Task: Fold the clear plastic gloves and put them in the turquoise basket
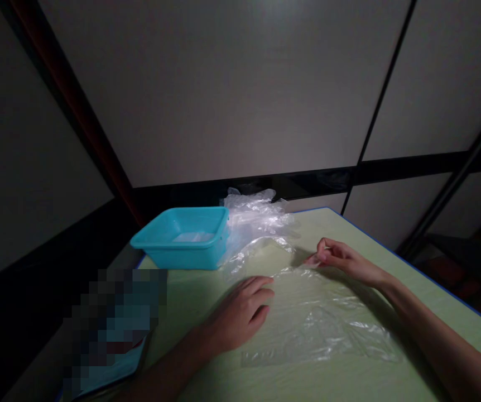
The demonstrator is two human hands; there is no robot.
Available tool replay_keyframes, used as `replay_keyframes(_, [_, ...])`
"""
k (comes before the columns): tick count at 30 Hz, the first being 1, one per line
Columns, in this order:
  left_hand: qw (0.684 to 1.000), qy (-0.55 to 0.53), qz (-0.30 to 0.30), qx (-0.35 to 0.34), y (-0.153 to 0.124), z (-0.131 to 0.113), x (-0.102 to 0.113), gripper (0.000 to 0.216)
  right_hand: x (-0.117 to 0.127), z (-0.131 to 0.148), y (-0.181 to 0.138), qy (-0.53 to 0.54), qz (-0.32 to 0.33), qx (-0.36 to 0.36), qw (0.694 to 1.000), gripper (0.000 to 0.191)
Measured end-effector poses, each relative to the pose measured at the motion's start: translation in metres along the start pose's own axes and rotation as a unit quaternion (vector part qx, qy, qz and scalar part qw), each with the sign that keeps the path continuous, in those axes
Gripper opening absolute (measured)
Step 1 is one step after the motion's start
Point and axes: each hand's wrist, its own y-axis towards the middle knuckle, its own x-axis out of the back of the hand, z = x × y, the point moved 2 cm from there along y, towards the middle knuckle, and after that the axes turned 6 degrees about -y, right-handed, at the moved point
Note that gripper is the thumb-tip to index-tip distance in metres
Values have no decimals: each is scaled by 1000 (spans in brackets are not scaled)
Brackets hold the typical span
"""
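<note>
- Right hand (338, 259): fingertips closed in a pinch on the upper rim of a clear, thin, wrinkled plastic film piece (316, 329).
- Left hand (244, 310): palm down, fingers parted and loosely bent, nothing gripped; lies at the film piece's left side. Contact with film or table: cannot tell.
- Film piece: flat on the pale green, blue-edged table (328, 223), between the forearms; lower border reaches toward the near side, right part toward the right edge. Exact outline hard to read, being transparent.
- Beyond the hands, toward the far edge: a loose heap of crumpled, shiny clear plastic film (261, 218). Whether its nearest fold joins the film piece: unclear.
- Far-left corner: a turquoise rectangular plastic tub (186, 255), heap against its right side; whitish contents (194, 237) inside, not identifiable.
- Left edge: a flat bluish item (117, 365), largely pixelated.
- Step in hand (judgement): handling and spreading one film piece.
- Next move (judgement): calls for a light, steady pinch on the right and a flat left palm as anchor; thin film could slip or crease.
</note>
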Motion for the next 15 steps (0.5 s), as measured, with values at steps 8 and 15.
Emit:
replay_keyframes(8, [1000, 9, 7, 1, -1, 2, -2, 23, -9, 5, -4, -12, 95, -65, 993, 29])
replay_keyframes(15, [1000, 7, 11, 4, -1, 3, -3, 24, -21, -10, 5, 80, 4, -69, 994, 29])
